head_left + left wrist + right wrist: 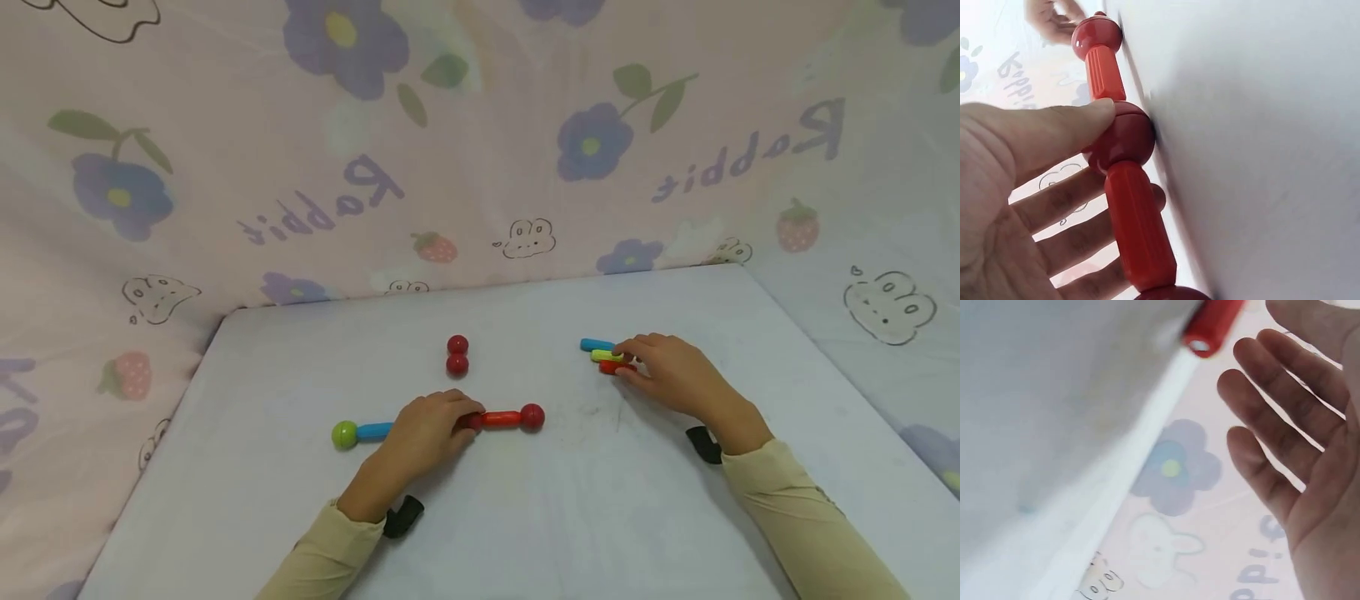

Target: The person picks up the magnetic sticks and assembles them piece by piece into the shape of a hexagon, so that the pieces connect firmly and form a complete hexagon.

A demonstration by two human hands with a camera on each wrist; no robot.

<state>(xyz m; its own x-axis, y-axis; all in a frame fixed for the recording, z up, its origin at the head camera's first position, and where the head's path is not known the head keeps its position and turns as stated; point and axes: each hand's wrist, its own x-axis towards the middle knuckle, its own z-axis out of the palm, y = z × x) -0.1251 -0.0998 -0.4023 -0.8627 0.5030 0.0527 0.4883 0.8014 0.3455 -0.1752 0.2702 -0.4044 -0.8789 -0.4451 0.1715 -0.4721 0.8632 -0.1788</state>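
My left hand (429, 429) pinches a red ball (1124, 134) in the middle of a chain of magnetic sticks and balls lying on the table. A red stick (501, 419) and a red end ball (532, 417) extend to its right. To the left run a blue stick (374, 432) and a green end ball (345, 435); another red stick (1138, 225) shows in the left wrist view. My right hand (671, 371) reaches over three loose sticks, blue (597, 345), yellow-green (606, 356) and red (617, 367). Its fingers (1260, 406) are nearly straight, tips right beside the red stick.
Two loose red balls (457, 355) lie together behind the chain on the white table (525, 517). A printed cloth (480, 150) hangs along the back and sides. Black straps (403, 517) sit at both wrists.
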